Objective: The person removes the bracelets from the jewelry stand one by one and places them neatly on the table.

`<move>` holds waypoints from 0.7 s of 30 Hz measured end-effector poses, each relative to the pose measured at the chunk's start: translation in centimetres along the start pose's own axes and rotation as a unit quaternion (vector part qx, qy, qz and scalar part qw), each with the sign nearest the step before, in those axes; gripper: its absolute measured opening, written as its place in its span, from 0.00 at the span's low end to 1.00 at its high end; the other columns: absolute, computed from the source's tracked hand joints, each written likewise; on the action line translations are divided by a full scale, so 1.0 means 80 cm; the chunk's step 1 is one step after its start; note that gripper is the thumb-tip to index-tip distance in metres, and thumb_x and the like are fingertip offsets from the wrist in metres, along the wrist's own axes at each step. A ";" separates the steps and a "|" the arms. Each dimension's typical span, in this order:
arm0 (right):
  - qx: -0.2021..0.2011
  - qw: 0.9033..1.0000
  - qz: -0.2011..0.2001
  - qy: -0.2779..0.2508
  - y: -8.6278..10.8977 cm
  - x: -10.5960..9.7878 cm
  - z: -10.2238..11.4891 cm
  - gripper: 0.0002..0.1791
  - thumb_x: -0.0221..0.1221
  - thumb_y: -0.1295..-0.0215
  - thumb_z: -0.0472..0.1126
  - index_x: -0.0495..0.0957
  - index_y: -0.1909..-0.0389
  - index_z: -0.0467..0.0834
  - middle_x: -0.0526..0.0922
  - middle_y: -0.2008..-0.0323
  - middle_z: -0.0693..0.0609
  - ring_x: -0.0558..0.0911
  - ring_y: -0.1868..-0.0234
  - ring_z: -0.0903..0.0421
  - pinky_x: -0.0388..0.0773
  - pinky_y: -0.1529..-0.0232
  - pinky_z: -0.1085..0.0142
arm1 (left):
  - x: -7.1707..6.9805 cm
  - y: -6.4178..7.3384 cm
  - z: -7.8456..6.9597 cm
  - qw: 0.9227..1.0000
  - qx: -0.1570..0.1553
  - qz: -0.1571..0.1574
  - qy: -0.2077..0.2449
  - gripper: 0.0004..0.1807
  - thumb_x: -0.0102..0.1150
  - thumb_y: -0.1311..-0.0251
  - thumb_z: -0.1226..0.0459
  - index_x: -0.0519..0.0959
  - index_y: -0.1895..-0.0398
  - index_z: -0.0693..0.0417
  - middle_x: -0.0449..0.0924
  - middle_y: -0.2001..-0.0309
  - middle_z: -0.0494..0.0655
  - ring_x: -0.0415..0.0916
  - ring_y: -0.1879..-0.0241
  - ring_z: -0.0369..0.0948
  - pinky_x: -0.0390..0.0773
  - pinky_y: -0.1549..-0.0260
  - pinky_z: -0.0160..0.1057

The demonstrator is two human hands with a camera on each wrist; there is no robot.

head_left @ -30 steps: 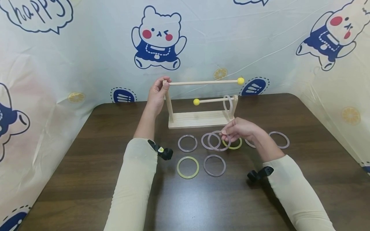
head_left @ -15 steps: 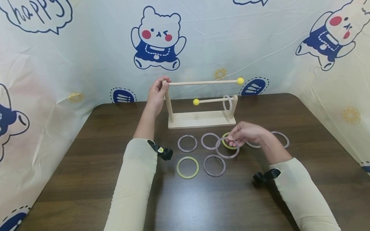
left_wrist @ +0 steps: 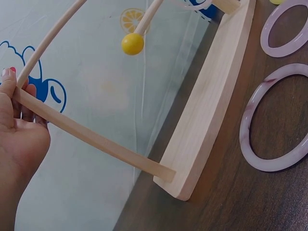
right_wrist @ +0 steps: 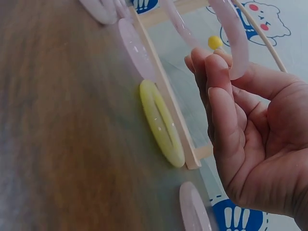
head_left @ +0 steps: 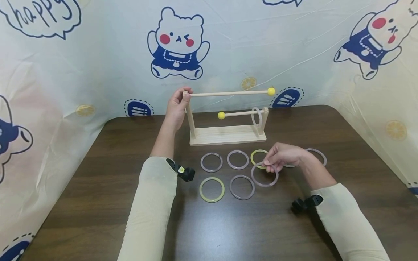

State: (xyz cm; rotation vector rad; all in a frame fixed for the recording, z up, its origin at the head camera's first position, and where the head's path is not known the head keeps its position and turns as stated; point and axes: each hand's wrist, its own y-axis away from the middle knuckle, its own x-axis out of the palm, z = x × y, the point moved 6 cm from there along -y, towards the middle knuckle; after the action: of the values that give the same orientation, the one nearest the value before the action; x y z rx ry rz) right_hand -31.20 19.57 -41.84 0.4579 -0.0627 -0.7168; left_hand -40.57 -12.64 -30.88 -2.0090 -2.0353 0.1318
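Observation:
A wooden stand (head_left: 228,136) with two rods stands at the far side of the table. My left hand (head_left: 177,107) grips the top of its left post, where the upper rod (head_left: 228,94) begins; in the left wrist view, fingers and thumb close around that corner. My right hand (head_left: 284,156) pinches a pale purple bangle (head_left: 265,185) between thumb and fingers, which hangs in front of a yellow-green bangle (head_left: 252,158) and overlaps it. The right wrist view shows the held bangle (right_wrist: 238,45) rising from the fingertips. One whitish bangle (head_left: 253,117) hangs on the lower rod (head_left: 240,114).
More bangles lie on the table: purple ones (head_left: 211,170) (head_left: 237,168) (head_left: 242,198), a yellow-green one (head_left: 212,201) and, at right, two more partly behind the right hand, one being a pale bangle (head_left: 325,159). Yellow balls (head_left: 271,91) cap the rods. A printed sheet (head_left: 111,54) hangs behind.
My right hand has moved rightward and toward me with the purple bangle, away from the purple bangle it overlapped. The left hand stays on the post.

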 end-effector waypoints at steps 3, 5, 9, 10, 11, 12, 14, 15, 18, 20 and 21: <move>0.007 1.000 -0.004 0.008 0.002 -0.001 -0.004 0.13 0.56 0.40 0.31 0.75 0.65 0.21 0.81 0.80 0.47 0.78 0.80 0.62 0.73 0.80 0.74 | 0.000 0.000 -0.001 1.000 0.001 0.000 -0.003 0.16 0.52 0.38 0.60 0.72 0.49 0.54 0.73 0.51 0.44 0.63 0.47 0.40 0.59 0.44 0.37; 0.012 1.000 -0.007 0.019 0.004 -0.001 -0.007 0.14 0.57 0.41 0.31 0.75 0.65 0.20 0.81 0.80 0.47 0.78 0.80 0.62 0.72 0.81 0.74 | -0.001 0.000 -0.001 1.000 0.003 0.001 -0.004 0.16 0.51 0.38 0.59 0.72 0.48 0.55 0.73 0.51 0.44 0.63 0.47 0.40 0.59 0.44 0.37; 0.019 0.999 -0.006 0.031 0.009 -0.002 -0.011 0.13 0.57 0.42 0.32 0.75 0.66 0.21 0.81 0.80 0.48 0.77 0.81 0.63 0.72 0.81 0.74 | -0.001 0.000 0.000 1.000 0.004 0.003 -0.010 0.20 0.51 0.38 0.59 0.70 0.46 0.59 0.73 0.51 0.43 0.63 0.47 0.40 0.59 0.44 0.38; 0.021 0.999 -0.006 0.032 0.010 -0.002 -0.012 0.13 0.57 0.42 0.32 0.76 0.66 0.22 0.81 0.80 0.48 0.77 0.81 0.63 0.72 0.81 0.74 | -0.001 0.000 0.000 1.000 0.004 0.003 -0.009 0.21 0.51 0.38 0.59 0.69 0.45 0.60 0.73 0.51 0.43 0.63 0.47 0.40 0.59 0.44 0.38; 0.022 0.999 -0.007 0.033 0.012 -0.002 -0.013 0.13 0.57 0.42 0.32 0.76 0.67 0.22 0.81 0.81 0.48 0.77 0.81 0.63 0.72 0.81 0.74 | 0.000 0.000 -0.001 1.000 0.005 0.004 -0.012 0.22 0.51 0.38 0.59 0.68 0.44 0.61 0.73 0.51 0.43 0.63 0.47 0.40 0.59 0.44 0.38; 0.024 0.999 -0.008 0.034 0.013 -0.002 -0.014 0.12 0.57 0.43 0.32 0.76 0.67 0.23 0.81 0.81 0.48 0.77 0.81 0.63 0.72 0.81 0.74 | 0.000 0.000 0.000 1.000 0.004 0.004 -0.010 0.23 0.51 0.38 0.59 0.68 0.43 0.62 0.73 0.51 0.43 0.63 0.47 0.40 0.59 0.44 0.38; 0.029 0.999 -0.011 0.033 0.014 -0.002 -0.017 0.12 0.57 0.43 0.32 0.77 0.68 0.23 0.81 0.81 0.48 0.77 0.81 0.63 0.72 0.81 0.74 | 0.000 0.000 0.000 1.000 0.003 0.004 -0.012 0.22 0.51 0.38 0.59 0.68 0.44 0.61 0.73 0.51 0.43 0.63 0.48 0.39 0.60 0.44 0.37; 0.031 0.999 -0.013 0.032 0.015 -0.002 -0.019 0.11 0.57 0.43 0.32 0.77 0.68 0.23 0.81 0.81 0.48 0.77 0.81 0.63 0.72 0.81 0.74 | 0.001 0.000 -0.001 1.000 0.001 0.003 -0.010 0.22 0.51 0.38 0.59 0.68 0.44 0.61 0.73 0.51 0.43 0.64 0.48 0.39 0.60 0.45 0.37; 0.032 0.999 -0.015 0.030 0.016 -0.002 -0.023 0.11 0.57 0.43 0.31 0.77 0.68 0.23 0.81 0.81 0.48 0.77 0.82 0.63 0.72 0.82 0.75 | 0.001 0.000 0.000 1.000 -0.003 0.000 -0.005 0.19 0.51 0.38 0.60 0.70 0.46 0.58 0.73 0.51 0.44 0.63 0.48 0.39 0.60 0.45 0.37; 0.028 0.999 -0.015 0.029 0.016 -0.001 -0.024 0.11 0.57 0.43 0.30 0.77 0.69 0.23 0.81 0.82 0.47 0.77 0.83 0.63 0.72 0.82 0.75 | 0.001 0.001 -0.001 1.000 -0.004 -0.001 -0.003 0.18 0.51 0.38 0.60 0.71 0.46 0.57 0.73 0.51 0.44 0.63 0.49 0.40 0.60 0.45 0.37; 0.027 0.999 -0.015 0.029 0.016 -0.001 -0.025 0.11 0.57 0.43 0.30 0.77 0.69 0.23 0.81 0.82 0.47 0.77 0.83 0.64 0.72 0.82 0.75 | 0.001 0.001 0.000 1.000 -0.004 -0.001 -0.001 0.17 0.51 0.38 0.60 0.71 0.47 0.56 0.73 0.51 0.44 0.63 0.49 0.39 0.60 0.45 0.37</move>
State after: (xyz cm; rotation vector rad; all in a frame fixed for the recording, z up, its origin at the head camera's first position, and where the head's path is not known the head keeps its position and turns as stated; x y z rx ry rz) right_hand -30.06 21.26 -43.09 0.5312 -0.0213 -0.7329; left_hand -40.49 -12.59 -30.87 -2.0131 -2.0433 0.1256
